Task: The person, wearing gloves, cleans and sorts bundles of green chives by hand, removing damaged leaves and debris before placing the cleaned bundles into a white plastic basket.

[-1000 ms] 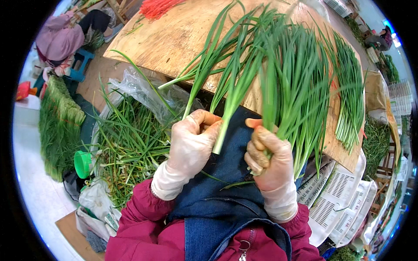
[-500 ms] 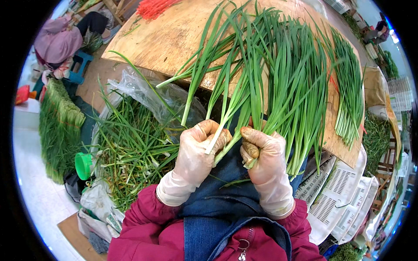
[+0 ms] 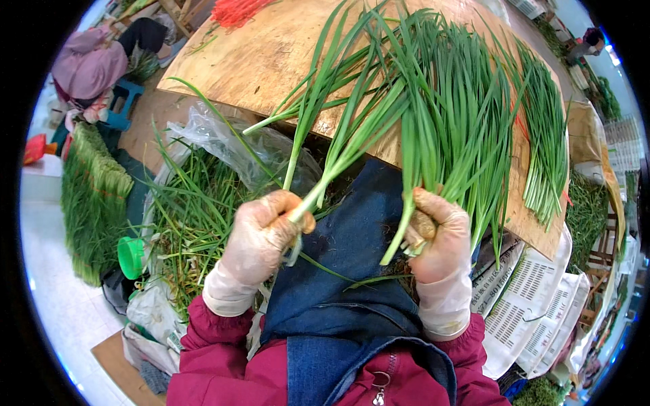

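Note:
My left hand [image 3: 252,238], in a pale thin glove with soiled fingertips, is closed round the pale base of a few garlic chives [image 3: 338,162]. Their leaves run up and right onto the board. A thin pale strip hangs below its fingers. My right hand [image 3: 443,243], gloved alike, pinches the lower stems of another small bunch of chives, whose ends point down to the left. Beside it a thick row of garlic chives [image 3: 467,108] lies with stems hanging over the board's near edge. A few separate stalks lie left of that row.
The wooden board [image 3: 237,74] spans the far side, with red strips [image 3: 237,10] on it and a tied chive bundle [image 3: 545,149] at right. A bag of green trimmings [image 3: 196,237] stands left, under clear plastic [image 3: 237,149]. Printed sacks [image 3: 528,318] lie right. Another person [image 3: 88,61] sits far left.
My hands have moved apart, the left down and left, the right to the right. The chives in my left hand have swung aside from those in my right, uncovering the blue apron between.

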Motion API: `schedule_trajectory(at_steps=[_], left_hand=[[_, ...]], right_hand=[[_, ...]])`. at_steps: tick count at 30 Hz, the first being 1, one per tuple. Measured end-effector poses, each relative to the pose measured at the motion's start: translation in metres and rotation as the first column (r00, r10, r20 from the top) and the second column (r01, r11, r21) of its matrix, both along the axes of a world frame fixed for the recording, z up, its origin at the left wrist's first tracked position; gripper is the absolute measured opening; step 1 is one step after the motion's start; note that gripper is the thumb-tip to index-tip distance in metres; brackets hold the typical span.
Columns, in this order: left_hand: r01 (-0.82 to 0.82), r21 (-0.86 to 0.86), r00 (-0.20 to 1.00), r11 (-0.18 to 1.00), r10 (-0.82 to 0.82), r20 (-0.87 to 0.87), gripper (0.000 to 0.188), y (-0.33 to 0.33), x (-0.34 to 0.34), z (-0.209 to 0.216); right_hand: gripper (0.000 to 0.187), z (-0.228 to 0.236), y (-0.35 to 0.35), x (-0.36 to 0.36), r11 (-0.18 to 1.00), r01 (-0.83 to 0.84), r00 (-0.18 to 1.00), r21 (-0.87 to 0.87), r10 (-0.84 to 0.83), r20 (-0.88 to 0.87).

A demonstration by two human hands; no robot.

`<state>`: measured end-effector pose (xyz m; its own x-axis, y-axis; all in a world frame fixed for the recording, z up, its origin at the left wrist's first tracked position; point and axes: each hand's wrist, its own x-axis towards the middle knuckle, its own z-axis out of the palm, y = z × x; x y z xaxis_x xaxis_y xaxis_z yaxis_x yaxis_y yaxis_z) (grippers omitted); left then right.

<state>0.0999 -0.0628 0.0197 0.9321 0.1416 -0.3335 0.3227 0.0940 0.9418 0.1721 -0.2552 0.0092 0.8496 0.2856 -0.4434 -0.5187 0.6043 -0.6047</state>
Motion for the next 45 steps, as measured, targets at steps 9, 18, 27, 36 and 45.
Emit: schedule_trajectory(at_steps=[9, 18, 27, 36, 45], left_hand=[[-0.131, 0.763, 0.815, 0.633, -0.369, 0.446, 0.008, -0.039, 0.018, -0.011], [-0.084, 0.857, 0.833, 0.508, -0.436, 0.34, 0.015, 0.006, -0.022, 0.004], [0.27, 0.961, 0.947, 0.055, 0.166, -0.276, 0.016, 0.107, -0.125, -0.024], [-0.227, 0.016, 0.972, 0.974, 0.228, -0.048, 0.026, 0.012, 0.026, -0.029], [-0.179, -0.048, 0.98, 0.983, 0.174, -0.098, 0.015, -0.036, 0.008, -0.014]], right_hand=[[0.02, 0.002, 0.02, -0.01, 0.963, -0.145, 0.989, -0.227, 0.138, -0.046], [0.03, 0.006, 0.011, -0.009, 0.893, -0.185, 0.973, -0.41, 0.226, 0.053], [0.043, 0.017, 0.003, -0.007, 0.992, -0.126, 0.983, -0.012, 0.127, 0.132], [0.034, -0.004, 0.013, -0.002, 0.981, -0.193, 0.977, -0.016, 0.191, -0.092], [0.034, -0.013, 0.028, -0.005, 0.981, -0.177, 0.981, -0.083, 0.169, -0.093]])
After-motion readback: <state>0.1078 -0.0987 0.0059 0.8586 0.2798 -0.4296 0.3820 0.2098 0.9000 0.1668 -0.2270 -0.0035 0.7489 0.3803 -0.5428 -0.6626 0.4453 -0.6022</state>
